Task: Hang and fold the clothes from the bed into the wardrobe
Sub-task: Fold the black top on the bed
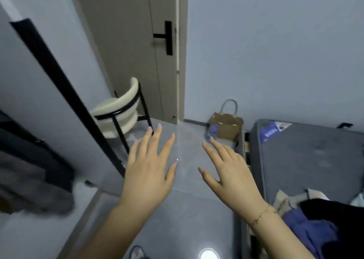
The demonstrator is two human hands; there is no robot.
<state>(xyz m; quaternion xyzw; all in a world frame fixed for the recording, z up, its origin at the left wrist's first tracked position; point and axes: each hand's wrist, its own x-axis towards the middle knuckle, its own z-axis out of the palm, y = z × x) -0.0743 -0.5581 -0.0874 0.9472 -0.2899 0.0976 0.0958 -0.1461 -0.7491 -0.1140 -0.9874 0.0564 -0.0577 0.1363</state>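
Grey floor tiles (189, 209) fill the gap between bed (307, 156) and wardrobe (29, 93), and both hands hover over them empty — left hand (147, 172) and right hand (230, 174) with fingers spread, holding nothing. Clothes (315, 219) lie heaped at the bed's near corner, just beside the right wrist; probably best to lift one garment cleanly off the top (not drag the pile). Dark garments (33, 170) already hang inside the wardrobe — a brown paper bag (226, 127) sits by the wall, contents unclear.
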